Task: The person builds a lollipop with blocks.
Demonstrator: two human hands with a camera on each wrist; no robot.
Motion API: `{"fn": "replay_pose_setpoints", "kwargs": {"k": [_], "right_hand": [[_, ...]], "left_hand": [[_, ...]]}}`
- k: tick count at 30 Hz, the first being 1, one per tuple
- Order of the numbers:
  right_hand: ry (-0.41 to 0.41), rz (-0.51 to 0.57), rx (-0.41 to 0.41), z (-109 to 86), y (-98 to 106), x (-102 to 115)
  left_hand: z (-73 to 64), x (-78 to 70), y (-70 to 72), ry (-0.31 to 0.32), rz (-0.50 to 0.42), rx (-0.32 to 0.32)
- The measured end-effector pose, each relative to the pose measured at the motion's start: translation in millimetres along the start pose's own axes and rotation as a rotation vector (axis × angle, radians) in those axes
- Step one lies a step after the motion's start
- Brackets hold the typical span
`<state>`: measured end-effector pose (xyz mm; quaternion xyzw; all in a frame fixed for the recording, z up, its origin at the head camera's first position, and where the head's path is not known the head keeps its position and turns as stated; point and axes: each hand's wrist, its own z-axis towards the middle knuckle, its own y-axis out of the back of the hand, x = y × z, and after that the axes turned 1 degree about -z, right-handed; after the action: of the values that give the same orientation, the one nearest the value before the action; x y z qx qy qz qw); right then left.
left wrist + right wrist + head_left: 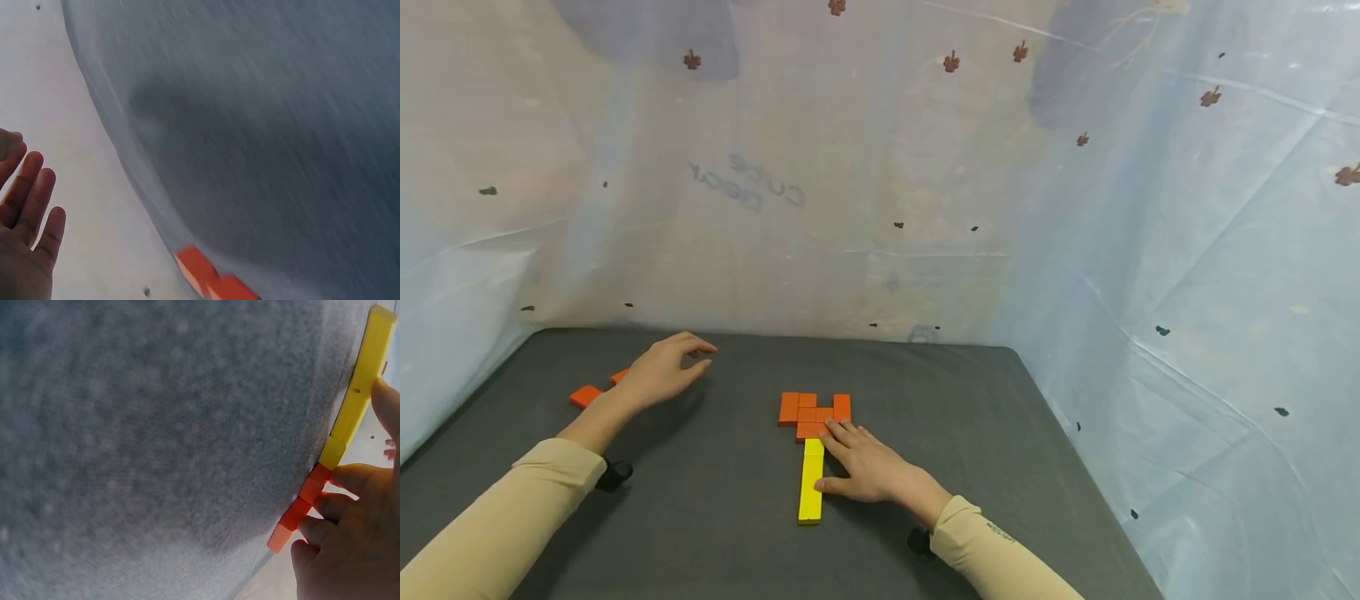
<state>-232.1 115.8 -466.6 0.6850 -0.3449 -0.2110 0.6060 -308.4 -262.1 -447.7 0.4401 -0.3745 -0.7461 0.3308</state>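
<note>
Flat orange blocks [788, 408] lie joined in a group mid-table, with a gap at the top. Below them a short yellow block [814, 447] and a long yellow block [810, 492] form a straight stem toward the front. My right hand [876, 471] lies at the right of this shape, its fingertips at the lower orange blocks and its thumb at the long yellow block's edge. The left hand [662, 371] hovers over the table with relaxed fingers and nothing in it. Nearest to it are two loose orange blocks [197, 269], partly hidden by the wrist in the head view.
The dark grey cloth-covered table [722, 533] has rounded far corners. Translucent plastic sheeting [850, 167] with small leaf prints hangs behind it and along the right side. A dark band [616, 475] with a small device circles the left wrist.
</note>
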Motion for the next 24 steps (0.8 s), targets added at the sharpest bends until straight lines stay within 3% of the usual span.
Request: {"fn": "replay_pose_setpoints", "kwargs": {"k": [8,24], "right_hand": [[-0.006,0.010,0.000,-0.7,0.4,-0.6],[-0.005,0.012,-0.004,-2.8,3.5,3.0]], "left_hand": [[-20.9,36.3,23.4,0.081,0.031,0.015],[-46.5,91.8,36.1,0.190,0.123,0.094]]}}
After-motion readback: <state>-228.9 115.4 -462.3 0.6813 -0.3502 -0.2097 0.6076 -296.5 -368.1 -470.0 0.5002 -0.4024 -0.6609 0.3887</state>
